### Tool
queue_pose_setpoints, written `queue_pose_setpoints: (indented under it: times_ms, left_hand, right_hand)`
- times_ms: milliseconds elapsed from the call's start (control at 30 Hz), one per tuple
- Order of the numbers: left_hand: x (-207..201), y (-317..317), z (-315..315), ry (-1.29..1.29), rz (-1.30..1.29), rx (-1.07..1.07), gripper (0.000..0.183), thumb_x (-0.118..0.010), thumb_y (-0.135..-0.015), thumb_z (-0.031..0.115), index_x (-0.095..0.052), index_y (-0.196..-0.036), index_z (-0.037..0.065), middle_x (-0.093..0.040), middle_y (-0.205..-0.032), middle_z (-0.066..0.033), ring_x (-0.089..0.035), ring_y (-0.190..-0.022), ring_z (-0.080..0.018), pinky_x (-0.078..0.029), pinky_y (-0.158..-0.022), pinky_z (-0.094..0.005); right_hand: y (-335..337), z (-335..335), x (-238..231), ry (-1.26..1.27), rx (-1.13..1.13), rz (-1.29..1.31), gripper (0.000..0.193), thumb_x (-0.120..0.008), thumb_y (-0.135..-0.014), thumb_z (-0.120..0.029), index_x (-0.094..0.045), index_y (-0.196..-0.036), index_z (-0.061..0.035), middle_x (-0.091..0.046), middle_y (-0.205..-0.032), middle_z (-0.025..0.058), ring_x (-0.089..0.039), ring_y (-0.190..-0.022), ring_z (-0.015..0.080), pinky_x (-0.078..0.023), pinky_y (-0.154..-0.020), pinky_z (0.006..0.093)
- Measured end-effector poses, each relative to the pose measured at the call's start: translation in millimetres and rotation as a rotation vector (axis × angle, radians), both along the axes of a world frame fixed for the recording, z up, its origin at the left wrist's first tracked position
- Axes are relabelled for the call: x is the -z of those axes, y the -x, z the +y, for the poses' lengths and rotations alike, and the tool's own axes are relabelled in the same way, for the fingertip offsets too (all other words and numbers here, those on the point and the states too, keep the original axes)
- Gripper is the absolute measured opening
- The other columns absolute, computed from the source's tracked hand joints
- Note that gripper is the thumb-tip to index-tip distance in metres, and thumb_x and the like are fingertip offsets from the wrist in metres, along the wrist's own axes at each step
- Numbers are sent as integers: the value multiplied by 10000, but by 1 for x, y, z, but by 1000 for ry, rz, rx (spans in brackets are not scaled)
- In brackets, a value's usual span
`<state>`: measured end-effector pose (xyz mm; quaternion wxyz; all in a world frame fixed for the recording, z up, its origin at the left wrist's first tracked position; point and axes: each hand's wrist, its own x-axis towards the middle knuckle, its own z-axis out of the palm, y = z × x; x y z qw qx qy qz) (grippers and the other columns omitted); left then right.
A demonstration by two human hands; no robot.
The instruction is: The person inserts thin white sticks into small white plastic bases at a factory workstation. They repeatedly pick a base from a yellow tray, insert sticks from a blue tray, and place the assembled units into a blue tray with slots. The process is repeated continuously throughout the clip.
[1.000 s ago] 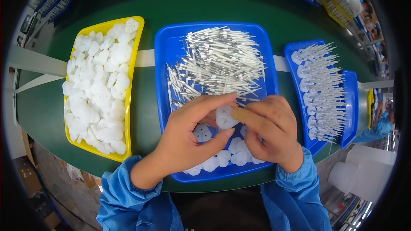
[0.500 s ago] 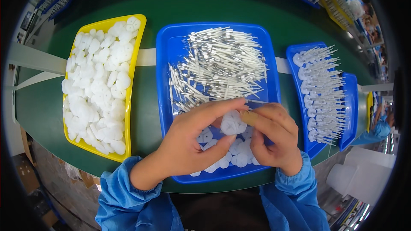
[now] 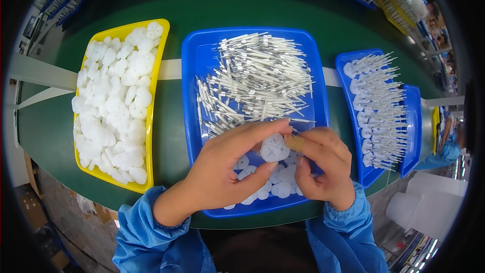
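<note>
Yellow tray: at the far left, the yellow tray [image 3: 150, 136] is holding a heap of white discs [image 3: 111, 101].
Left hand: the left hand [image 3: 222, 162] is pinching one disc between thumb and fingers, its palm arching open.
Middle tray: the blue tray [image 3: 191, 50] is lying beneath both hands, carrying thin white-and-metal rods [image 3: 262, 76] in its upper part and loose discs [image 3: 283, 188] nearest the person.
Held disc: the white disc [image 3: 274, 149] is sitting between the hands, above that tray; the step in hand is seemingly two-handed finger work at its edge, and the next move is probably calling for a steady left pinch and fine right-fingertip alignment.
Right hand: the right hand [image 3: 328, 167] is curling narrowly, its tan-banded index finger meeting the disc's edge; whether it is also gripping a rod, one cannot tell.
Right tray: a second blue tray [image 3: 371, 176] is bearing rows of discs with rods [image 3: 384, 111] pointing rightward.
Lettering: no brand, label or writing is showing legibly.
</note>
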<state>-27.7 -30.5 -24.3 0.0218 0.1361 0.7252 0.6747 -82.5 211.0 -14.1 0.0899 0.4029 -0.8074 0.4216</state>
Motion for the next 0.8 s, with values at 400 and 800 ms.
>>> queue_pose_setpoints:
  times_ms: [400,800]
  left_hand:
    - [-1,-1,3,40,24,-15,694,-771,-902,-58,-634,-1577,23,-762,-1426,-187,-737,-1335,-311,-571,-1137,-407]
    - [-4,0,1,139,66,-15,718,-774,-869,-41,-642,-1571,32,-742,-1476,-207,-755,-1293,-338,-583,-1101,-415]
  right_hand:
    - [-1,-3,-6,-58,13,47,550,-724,-657,7,-875,-1175,-97,-723,-1033,60,-695,-802,248,-555,-698,361]
    - [-3,11,-17,37,31,-156,375,-745,-810,20,-856,-1164,-38,-742,-959,88,-698,-743,202,-543,-687,332]
